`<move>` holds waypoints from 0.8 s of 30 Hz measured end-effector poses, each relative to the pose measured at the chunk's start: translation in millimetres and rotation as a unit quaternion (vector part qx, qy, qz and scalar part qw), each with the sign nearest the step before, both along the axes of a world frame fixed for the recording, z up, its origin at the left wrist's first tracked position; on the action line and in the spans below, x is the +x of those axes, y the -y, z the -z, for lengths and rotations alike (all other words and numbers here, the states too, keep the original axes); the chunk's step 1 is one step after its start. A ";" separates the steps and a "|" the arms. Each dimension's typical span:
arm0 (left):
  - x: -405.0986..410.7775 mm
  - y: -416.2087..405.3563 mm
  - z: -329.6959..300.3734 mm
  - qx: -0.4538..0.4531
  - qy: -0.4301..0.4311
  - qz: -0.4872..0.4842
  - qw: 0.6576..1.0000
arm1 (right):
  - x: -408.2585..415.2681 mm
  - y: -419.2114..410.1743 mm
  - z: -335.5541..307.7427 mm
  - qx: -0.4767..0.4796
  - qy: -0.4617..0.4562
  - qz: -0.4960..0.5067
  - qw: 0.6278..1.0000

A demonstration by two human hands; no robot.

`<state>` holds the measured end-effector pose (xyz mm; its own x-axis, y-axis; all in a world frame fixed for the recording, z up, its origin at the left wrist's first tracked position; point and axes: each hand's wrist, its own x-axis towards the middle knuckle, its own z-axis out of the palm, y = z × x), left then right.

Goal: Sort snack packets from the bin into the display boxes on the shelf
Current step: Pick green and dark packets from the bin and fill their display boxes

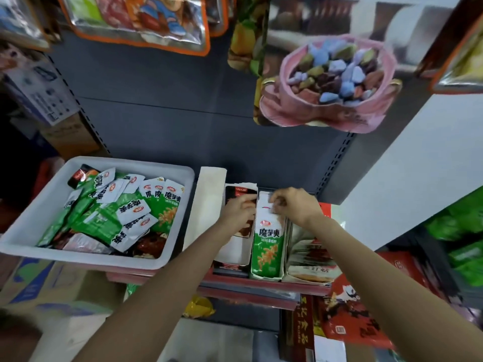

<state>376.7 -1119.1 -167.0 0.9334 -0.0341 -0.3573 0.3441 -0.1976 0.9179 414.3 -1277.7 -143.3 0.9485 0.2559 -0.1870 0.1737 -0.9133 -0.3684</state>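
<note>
Right hand (292, 205): grip curled, fingertips pinching what looked like a green-and-white packet at the far end of the green display box (268, 241). How much of the packet sat inside the box could not be told; the fingers hid it.

Left hand (239, 207): fingers bent over the far end of the dark-printed display box (236, 231), just beside the green one. It rested on or held a dark packet there; which of the two was not clear.

Both boxes stood side by side on the shelf (261, 284), long axes running away from the person, open tops up. A third box (311, 257) with pale packets lay to the right of the green one.

The bin (31, 231) sat to the left, well apart from the right hand and near the left forearm. Green-and-white packets (133, 207) were heaped in it, with a few dark and red ones at the front and back edges.

Judgement: the next pick lies leftward; the left hand is nearer to the bin.
</note>
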 end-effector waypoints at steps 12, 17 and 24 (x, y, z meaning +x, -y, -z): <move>-37.6 -124.5 -9.4 0.345 0.246 -0.073 0.903 | -28.2 -110.9 -10.5 0.191 0.063 -0.095 0.975; -52.5 -222.2 17.0 0.456 0.148 -0.060 0.875 | -37.0 -191.7 15.5 0.170 0.013 -0.136 0.976; -49.4 -302.4 44.2 0.454 0.016 0.094 0.886 | -31.7 -278.3 51.4 0.095 -0.046 -0.166 0.980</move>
